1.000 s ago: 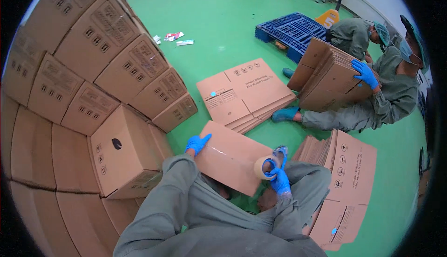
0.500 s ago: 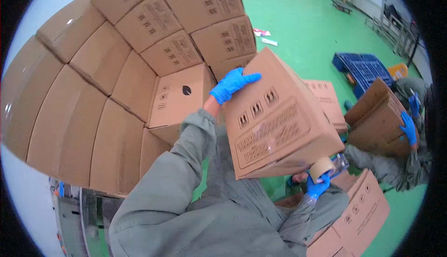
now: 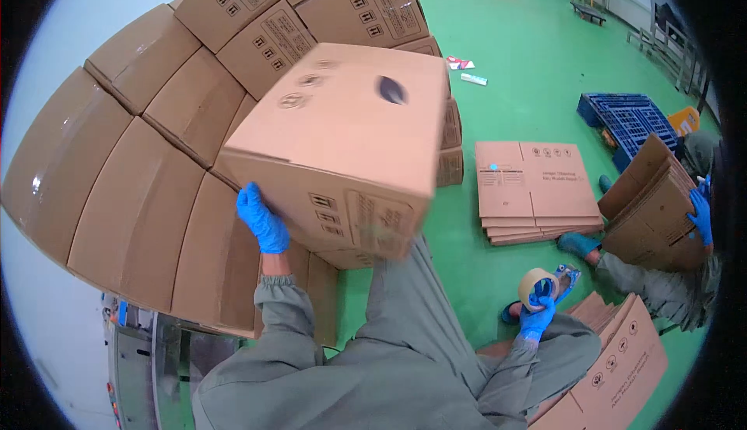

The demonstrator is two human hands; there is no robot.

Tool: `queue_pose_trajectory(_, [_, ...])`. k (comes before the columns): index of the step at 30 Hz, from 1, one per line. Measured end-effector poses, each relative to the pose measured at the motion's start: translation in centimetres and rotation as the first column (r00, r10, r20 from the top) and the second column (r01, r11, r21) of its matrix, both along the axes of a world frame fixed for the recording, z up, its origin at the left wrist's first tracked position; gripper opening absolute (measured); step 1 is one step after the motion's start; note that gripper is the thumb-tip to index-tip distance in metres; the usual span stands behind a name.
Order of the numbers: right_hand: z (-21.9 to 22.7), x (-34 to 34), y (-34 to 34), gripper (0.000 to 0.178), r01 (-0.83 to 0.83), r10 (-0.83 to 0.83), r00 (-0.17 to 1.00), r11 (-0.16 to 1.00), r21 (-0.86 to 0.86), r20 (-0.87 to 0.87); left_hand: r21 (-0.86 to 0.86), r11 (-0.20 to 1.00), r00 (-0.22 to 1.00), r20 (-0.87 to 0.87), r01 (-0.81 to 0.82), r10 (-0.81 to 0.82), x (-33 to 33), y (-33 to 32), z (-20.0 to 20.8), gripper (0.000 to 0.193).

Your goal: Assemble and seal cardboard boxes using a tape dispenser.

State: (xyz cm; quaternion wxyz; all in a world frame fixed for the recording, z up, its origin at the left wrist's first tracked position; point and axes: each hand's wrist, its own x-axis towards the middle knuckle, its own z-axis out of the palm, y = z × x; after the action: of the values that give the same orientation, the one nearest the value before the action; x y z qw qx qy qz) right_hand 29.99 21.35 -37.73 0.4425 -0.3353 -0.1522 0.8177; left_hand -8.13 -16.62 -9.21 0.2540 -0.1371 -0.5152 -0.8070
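A closed cardboard box with a dark leaf mark on its upper face is tilted in front of the stack at mid-left, slightly blurred. My left hand, in a blue glove, holds it at the lower left corner, fingers against its side. What bears the box's underside is hidden. Lower right, my gloved right hand is closed around a tape dispenser. Its wide roll of tape faces me, apart from the box.
Stacked cardboard boxes fill the left. Flattened cartons lie on the green floor, with more cartons beside my right leg. At right, another person's gloved hand holds folded cartons near a blue pallet.
The box has swung left toward the stack and turned, bringing its leaf-marked face up. My left hand has moved from its upper edge to a lower corner. The right hand keeps the tape dispenser.
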Motion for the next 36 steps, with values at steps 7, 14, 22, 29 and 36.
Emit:
queue_pose_trajectory(7, [-1.4,0.4,0.3,0.035,-0.045,0.045,0.999,0.999,-0.012,-0.003,-0.400,0.350,0.491,-0.337,-0.847,0.803,-1.0,-2.0,-3.1,0.074])
queue_pose_trajectory(14, [-3.9,1.1,0.5,0.051,-0.023,0.026,0.997,0.999,-0.044,0.075,-0.662,0.207,0.684,-0.626,-0.720,0.374,-0.2,7.2,-0.7,0.093])
queue_pose_trajectory(22, [-0.6,1.6,0.3,0.052,0.051,-0.052,0.998,0.999,-0.016,-0.035,-0.745,0.064,0.697,-0.586,-0.664,0.412,-3.3,8.3,0.4,0.087])
queue_pose_trajectory(29, [4.2,3.3,1.3,0.055,0.258,-0.263,0.961,0.964,-0.070,-0.087,-0.717,0.697,0.934,-0.250,-0.002,-0.255,3.0,19.8,-5.3,0.079])
queue_pose_trajectory(36, [3.1,1.9,1.6,0.050,0.352,-0.355,0.935,0.930,-0.103,-0.017,-0.848,0.106,0.825,0.466,0.520,-0.320,1.0,37.9,-24.6,0.037])
